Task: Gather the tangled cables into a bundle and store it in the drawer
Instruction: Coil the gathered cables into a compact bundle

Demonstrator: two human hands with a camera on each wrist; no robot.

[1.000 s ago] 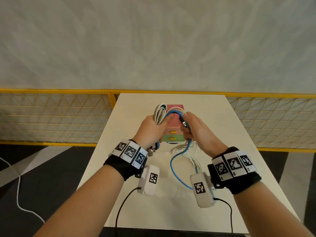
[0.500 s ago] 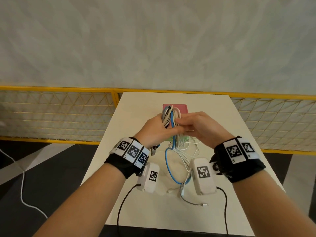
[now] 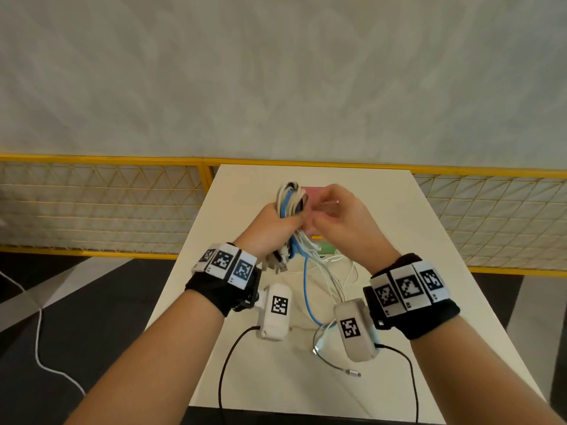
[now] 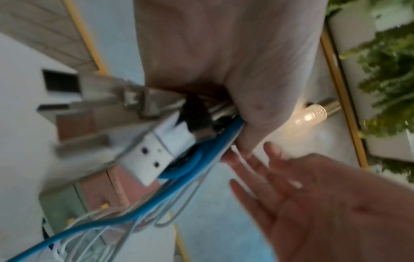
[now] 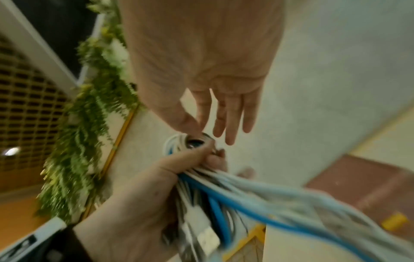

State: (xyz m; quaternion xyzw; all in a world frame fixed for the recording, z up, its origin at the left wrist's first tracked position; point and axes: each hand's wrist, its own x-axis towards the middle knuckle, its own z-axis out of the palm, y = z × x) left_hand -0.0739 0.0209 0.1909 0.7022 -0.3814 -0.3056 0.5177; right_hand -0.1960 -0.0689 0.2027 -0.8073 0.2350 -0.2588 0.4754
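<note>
Head view: no readable writing.

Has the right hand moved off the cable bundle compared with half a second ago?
Yes. The right hand has drawn back rightward, fingers loose over the pink drawer unit, while the left hand grips the cable bundle.

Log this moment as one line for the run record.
phase: gathering | left hand: grips cable bundle | right hand: open beside bundle | loose cable ends: on table | drawer unit: behind hands
</note>
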